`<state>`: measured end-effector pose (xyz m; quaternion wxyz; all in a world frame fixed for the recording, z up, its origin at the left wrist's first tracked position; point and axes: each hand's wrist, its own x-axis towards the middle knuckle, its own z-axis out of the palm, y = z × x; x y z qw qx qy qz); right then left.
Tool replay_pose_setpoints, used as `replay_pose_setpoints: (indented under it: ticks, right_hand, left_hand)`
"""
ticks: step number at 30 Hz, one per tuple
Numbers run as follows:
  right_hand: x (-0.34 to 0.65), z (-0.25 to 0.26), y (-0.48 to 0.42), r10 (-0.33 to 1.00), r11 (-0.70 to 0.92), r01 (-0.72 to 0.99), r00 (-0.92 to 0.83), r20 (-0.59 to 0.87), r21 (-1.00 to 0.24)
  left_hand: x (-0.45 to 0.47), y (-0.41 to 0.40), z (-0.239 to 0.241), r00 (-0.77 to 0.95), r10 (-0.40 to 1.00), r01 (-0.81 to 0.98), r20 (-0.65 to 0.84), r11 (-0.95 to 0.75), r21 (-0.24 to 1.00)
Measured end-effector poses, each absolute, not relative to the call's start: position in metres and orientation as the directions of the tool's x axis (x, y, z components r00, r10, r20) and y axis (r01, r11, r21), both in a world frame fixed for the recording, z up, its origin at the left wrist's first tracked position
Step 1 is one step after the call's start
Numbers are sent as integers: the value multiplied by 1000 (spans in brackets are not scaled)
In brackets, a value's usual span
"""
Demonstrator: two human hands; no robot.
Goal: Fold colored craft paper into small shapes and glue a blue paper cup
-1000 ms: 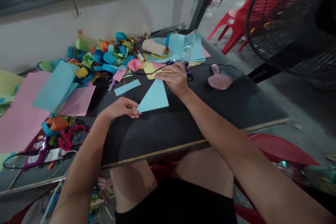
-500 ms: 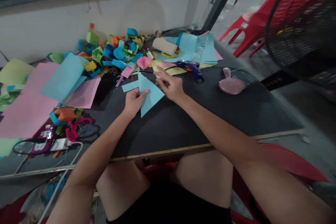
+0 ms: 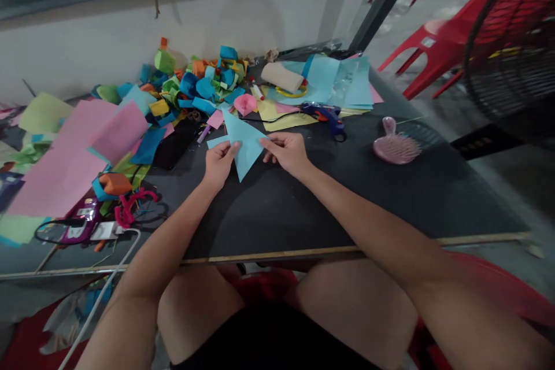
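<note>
A light blue paper triangle (image 3: 244,141) is lifted off the black tabletop (image 3: 329,196), one corner pointing up and away. My left hand (image 3: 219,163) pinches its left edge with thumb and fingers closed. On the right edge, my right hand (image 3: 286,152) grips the same triangle. A light blue paper strip (image 3: 215,141) lies just behind the left hand.
Folded coloured paper scraps (image 3: 203,84) pile up at the back, pink sheets (image 3: 78,150) spread at left. A blue glue gun (image 3: 326,114), pink hairbrush (image 3: 395,146), cardboard roll (image 3: 282,76) and blue sheets (image 3: 342,81) lie behind and right. Cables and scissors (image 3: 125,214) sit left. A fan (image 3: 511,52) stands right.
The triangle lay flat a second ago with my right hand pressing its top. Both hands have since picked it up, turned it and brought it closer together.
</note>
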<state>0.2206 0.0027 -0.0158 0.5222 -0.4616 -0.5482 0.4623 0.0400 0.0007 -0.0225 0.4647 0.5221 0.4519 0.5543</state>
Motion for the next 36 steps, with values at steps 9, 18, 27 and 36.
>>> replay_pose_setpoints:
  ticks: [9,18,27,36]
  right_hand:
    - [230,-14,5,984,35,-64,-171,45,-997]
    - [235,-15,2,911,-48,-125,-412,8,-991]
    - [238,-20,9,954,54,-117,-289,86,-992]
    - [241,-27,16,968,249,117,-5,250,-961]
  left_hand:
    - [20,8,-21,204,979,-84,-26,44,996]
    - [14,4,-15,364,930,-53,-50,74,996]
    - [21,13,-14,287,953,-123,-102,142,982]
    - [31,24,-16,302,936,-32,-179,198,980]
